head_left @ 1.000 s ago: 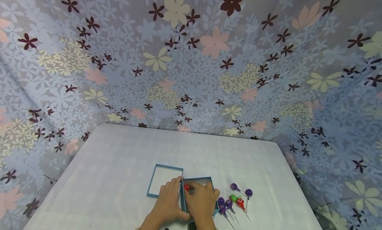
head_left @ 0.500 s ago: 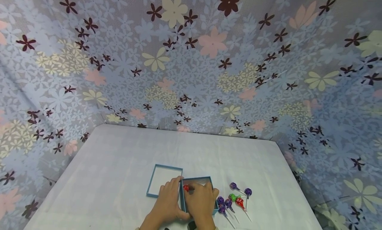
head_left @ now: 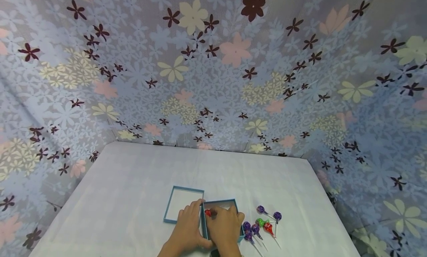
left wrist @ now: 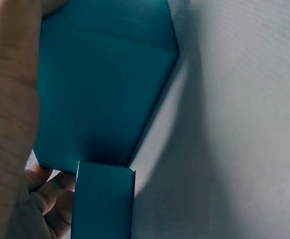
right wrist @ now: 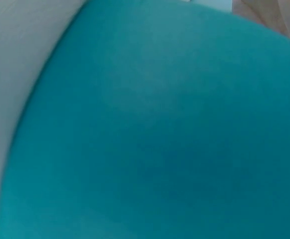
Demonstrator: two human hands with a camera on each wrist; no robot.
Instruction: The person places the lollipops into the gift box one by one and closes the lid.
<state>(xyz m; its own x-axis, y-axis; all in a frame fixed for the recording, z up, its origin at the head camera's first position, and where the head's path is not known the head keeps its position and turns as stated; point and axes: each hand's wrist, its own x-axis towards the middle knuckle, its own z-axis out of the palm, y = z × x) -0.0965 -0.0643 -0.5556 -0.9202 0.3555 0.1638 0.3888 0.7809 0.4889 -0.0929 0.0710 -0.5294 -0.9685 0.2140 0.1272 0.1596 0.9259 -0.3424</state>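
Observation:
In the head view a teal box (head_left: 219, 201) stands open-topped at the front of the table. My left hand (head_left: 189, 227) grips its left side, thumb at the near end and fingers at the far corner; the left wrist view shows the hand bent around the teal wall (left wrist: 105, 94). My right hand (head_left: 226, 225) reaches down into the box, its thumb and forefinger pinching a red-wrapped lollipop (head_left: 208, 212) by the left wall. The lollipop's stick is hidden under the hand. Teal box side (right wrist: 150, 139) fills most of the right wrist view.
A shallow teal-rimmed lid (head_left: 183, 201) with a white inside lies left of the box, close to it. Right of the box lie several purple lollipops (head_left: 248, 234), a green one (head_left: 260, 222) and a red one (head_left: 268, 227). Floral cloth (head_left: 213, 83) surrounds the white table (head_left: 150, 168).
Both hands, the box and the lollipops keep almost the same places. The head view has shifted slightly.

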